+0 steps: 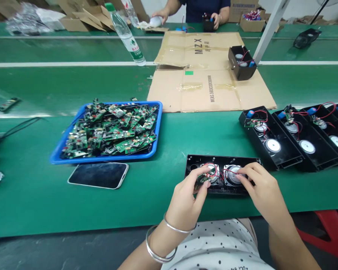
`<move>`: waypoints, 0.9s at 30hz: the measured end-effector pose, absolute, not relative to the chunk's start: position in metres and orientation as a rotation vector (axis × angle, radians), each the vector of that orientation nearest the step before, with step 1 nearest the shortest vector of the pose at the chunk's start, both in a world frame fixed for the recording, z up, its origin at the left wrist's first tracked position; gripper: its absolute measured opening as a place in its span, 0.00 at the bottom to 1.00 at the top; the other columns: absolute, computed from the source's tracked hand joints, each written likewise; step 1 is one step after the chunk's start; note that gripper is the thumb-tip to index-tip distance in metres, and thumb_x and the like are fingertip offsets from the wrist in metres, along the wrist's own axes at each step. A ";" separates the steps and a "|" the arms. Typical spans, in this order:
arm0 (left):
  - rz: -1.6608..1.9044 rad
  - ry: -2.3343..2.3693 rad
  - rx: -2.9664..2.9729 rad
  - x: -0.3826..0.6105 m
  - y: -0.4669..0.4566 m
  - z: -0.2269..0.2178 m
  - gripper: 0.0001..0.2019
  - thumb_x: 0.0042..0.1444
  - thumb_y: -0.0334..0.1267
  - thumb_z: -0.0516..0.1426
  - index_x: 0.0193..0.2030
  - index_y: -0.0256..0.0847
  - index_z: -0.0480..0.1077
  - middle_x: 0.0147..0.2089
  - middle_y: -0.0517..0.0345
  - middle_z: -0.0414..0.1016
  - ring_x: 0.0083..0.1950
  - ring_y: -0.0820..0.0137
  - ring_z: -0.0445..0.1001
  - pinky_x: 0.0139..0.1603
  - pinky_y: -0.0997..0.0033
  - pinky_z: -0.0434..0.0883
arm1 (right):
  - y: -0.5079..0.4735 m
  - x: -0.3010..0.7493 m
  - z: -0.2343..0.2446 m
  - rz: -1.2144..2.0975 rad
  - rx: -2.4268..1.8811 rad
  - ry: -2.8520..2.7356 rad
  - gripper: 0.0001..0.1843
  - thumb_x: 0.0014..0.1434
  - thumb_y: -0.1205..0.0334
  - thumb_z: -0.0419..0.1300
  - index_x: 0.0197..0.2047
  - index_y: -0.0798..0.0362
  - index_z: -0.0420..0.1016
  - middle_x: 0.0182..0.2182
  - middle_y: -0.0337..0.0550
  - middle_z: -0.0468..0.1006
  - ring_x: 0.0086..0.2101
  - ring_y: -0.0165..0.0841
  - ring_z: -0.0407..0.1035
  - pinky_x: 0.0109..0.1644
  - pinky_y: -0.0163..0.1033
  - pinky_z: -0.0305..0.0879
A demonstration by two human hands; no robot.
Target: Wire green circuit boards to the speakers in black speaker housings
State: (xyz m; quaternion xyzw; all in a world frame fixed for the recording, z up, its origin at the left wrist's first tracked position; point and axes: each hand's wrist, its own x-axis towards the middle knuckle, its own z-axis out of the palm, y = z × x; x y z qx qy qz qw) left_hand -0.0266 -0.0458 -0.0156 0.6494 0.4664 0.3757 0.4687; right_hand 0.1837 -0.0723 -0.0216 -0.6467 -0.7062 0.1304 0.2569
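A black speaker housing [222, 189] lies on the green table right in front of me, with two round speakers [231, 175] set in it. My left hand [190, 191] is closed on a small green circuit board [201, 179] above the housing's left part. Red and black wires run from that board across the speakers. Over the right speaker, my right hand [259, 187] pinches with thumb and forefinger at a thin red wire [228, 170]. The fingertips hide part of the wire.
A blue tray [53, 159] heaped with circuit boards [109, 129] stands left, a phone [98, 175] before it. Several wired housings [273, 146] line the right. Behind lie flattened cardboard [171, 90], another housing [242, 63] and a bottle [128, 37]. A co-worker's hands [215, 20] work across the table.
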 end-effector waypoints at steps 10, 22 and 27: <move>0.886 1.221 1.564 -0.021 -0.042 -0.016 0.13 0.60 0.34 0.51 0.51 0.40 0.66 0.48 0.50 0.77 0.40 0.67 0.80 0.42 0.69 0.78 | -0.078 0.172 -0.022 0.521 -1.293 -1.982 0.09 0.64 0.71 0.47 0.39 0.51 0.65 0.38 0.44 0.73 0.38 0.32 0.70 0.40 0.38 0.69; 0.855 1.217 1.594 -0.015 -0.039 -0.019 0.19 0.60 0.35 0.51 0.58 0.41 0.63 0.39 0.56 0.80 0.33 0.69 0.80 0.34 0.75 0.77 | -0.068 0.151 -0.023 0.615 -1.314 -1.875 0.07 0.62 0.65 0.57 0.32 0.53 0.73 0.25 0.38 0.76 0.25 0.28 0.69 0.29 0.34 0.67; 0.820 1.234 1.598 -0.013 -0.037 -0.014 0.19 0.59 0.34 0.51 0.58 0.37 0.63 0.40 0.54 0.80 0.34 0.68 0.80 0.34 0.75 0.77 | -0.067 0.151 -0.020 0.651 -1.236 -1.906 0.07 0.62 0.72 0.55 0.36 0.54 0.73 0.31 0.40 0.77 0.32 0.29 0.68 0.36 0.36 0.67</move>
